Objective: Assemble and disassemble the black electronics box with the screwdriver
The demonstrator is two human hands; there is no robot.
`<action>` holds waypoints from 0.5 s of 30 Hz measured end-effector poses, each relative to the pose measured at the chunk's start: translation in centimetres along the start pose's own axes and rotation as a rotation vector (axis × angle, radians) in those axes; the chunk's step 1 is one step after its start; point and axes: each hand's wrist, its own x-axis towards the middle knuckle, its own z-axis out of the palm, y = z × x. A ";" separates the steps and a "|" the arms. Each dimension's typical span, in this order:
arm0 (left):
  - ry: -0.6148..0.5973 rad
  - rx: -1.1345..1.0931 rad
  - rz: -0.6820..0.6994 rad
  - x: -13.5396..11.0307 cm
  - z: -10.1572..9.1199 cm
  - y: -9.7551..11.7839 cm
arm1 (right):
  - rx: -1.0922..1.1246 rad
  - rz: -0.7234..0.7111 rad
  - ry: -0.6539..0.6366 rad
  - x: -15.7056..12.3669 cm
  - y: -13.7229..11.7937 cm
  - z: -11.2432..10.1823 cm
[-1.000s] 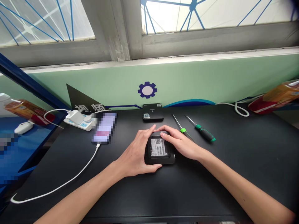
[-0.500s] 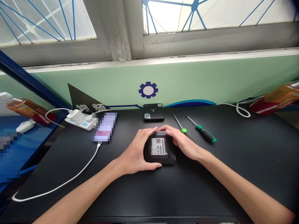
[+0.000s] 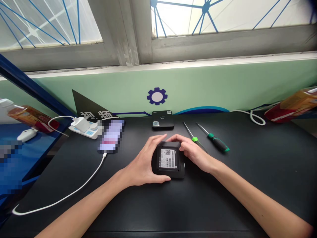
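Both hands are on a black set-top box, near the middle of the table, its label with a QR code and barcodes facing up. The left hand is clamped on it, thumb along the near side and fingers round the left and far sides. The right hand grips its far right corner with bent fingers. Whether the box touches the tabletop I cannot tell. A second black box lies at the table's far edge. Between that edge and the right forearm lie a light-green-collared screwdriver, partly hidden by the right hand, and a dark green screwdriver. Toward the far left corner, a phone with a white cable lies beside a power strip.
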 end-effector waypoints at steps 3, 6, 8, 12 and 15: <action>0.013 0.023 0.017 -0.3 0.3 0.3 | 0.092 0.015 0.012 0.1 0.2 -0.1; 0.044 0.038 0.070 -0.5 0.6 0.6 | 0.140 0.012 0.008 0.1 0.1 -0.1; 0.065 0.039 0.101 -0.6 0.7 0.7 | 0.153 0.013 0.000 0.1 -0.2 -0.1; 0.085 0.054 0.137 -0.7 0.9 0.6 | 0.218 -0.001 -0.021 -0.1 -0.9 0.2; 0.088 0.072 0.173 -0.7 0.9 0.5 | 0.259 -0.020 -0.041 -0.1 -1.1 0.3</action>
